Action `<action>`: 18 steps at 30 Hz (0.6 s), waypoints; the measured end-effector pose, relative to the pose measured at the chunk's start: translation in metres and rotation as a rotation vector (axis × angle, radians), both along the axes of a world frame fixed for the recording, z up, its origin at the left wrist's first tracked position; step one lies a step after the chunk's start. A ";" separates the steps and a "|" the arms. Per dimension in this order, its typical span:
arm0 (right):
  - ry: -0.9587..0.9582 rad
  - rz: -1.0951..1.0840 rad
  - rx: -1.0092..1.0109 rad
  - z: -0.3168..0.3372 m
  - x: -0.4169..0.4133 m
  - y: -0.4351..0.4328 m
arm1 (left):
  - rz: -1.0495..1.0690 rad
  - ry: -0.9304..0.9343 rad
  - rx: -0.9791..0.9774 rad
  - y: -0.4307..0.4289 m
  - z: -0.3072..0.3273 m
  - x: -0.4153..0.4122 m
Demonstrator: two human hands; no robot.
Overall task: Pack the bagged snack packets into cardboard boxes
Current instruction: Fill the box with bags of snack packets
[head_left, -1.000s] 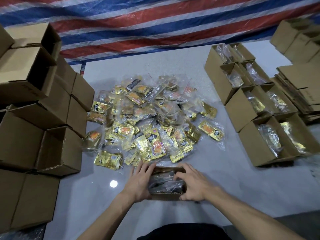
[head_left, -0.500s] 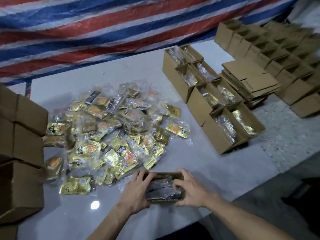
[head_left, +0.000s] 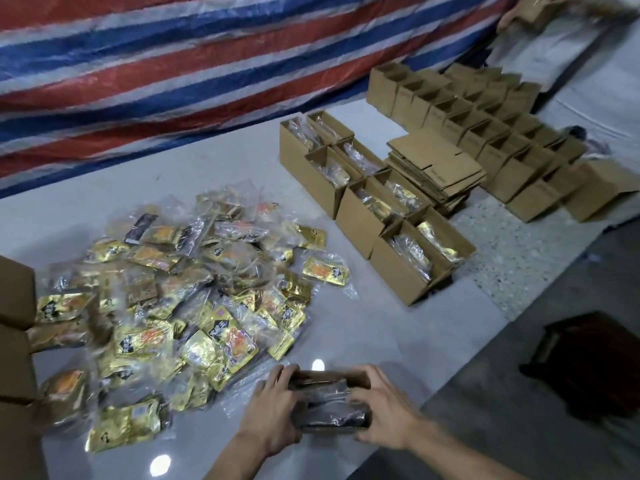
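A small open cardboard box [head_left: 330, 377] with bagged snack packets inside sits at the near edge of the white table. My left hand [head_left: 272, 408] grips its left end, fingers curled over the rim. My right hand [head_left: 384, 408] grips its right end the same way. A big loose pile of gold snack packets in clear bags [head_left: 180, 299] spreads across the table beyond and to the left of the box. At the right stands a row of filled open boxes [head_left: 363, 199].
A stack of flat cardboard sheets [head_left: 436, 164] lies behind the filled row, and several empty open boxes [head_left: 485, 123] stand further right. Closed boxes [head_left: 15, 327] line the left edge. A dark wooden stool [head_left: 588, 368] is on the floor at right. A striped tarp [head_left: 173, 64] hangs behind.
The view has swung to the right, showing more of the boxes and the floor. Both hands stay on the ends of the small box.
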State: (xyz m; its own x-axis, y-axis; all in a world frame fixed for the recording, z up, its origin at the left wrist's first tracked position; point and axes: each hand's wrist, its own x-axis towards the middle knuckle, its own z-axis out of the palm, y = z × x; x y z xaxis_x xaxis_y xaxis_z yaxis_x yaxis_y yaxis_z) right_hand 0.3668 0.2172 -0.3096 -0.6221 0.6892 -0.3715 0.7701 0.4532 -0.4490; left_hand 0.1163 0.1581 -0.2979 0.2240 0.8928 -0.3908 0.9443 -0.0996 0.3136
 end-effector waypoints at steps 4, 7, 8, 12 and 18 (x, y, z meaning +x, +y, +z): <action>0.000 -0.071 0.025 0.010 0.013 -0.003 | 0.009 -0.069 0.058 0.007 -0.003 0.011; 0.002 -0.133 0.028 0.017 0.025 0.003 | 0.041 -0.048 0.099 0.015 -0.003 0.026; 0.014 -0.175 0.024 0.017 0.028 0.006 | 0.078 -0.046 0.114 0.019 -0.003 0.031; 0.039 -0.438 0.028 0.011 0.037 0.021 | 0.329 -0.120 0.082 0.036 -0.001 0.043; 0.014 -0.820 0.076 -0.011 0.054 0.067 | 0.403 -0.062 -0.133 0.059 -0.005 0.050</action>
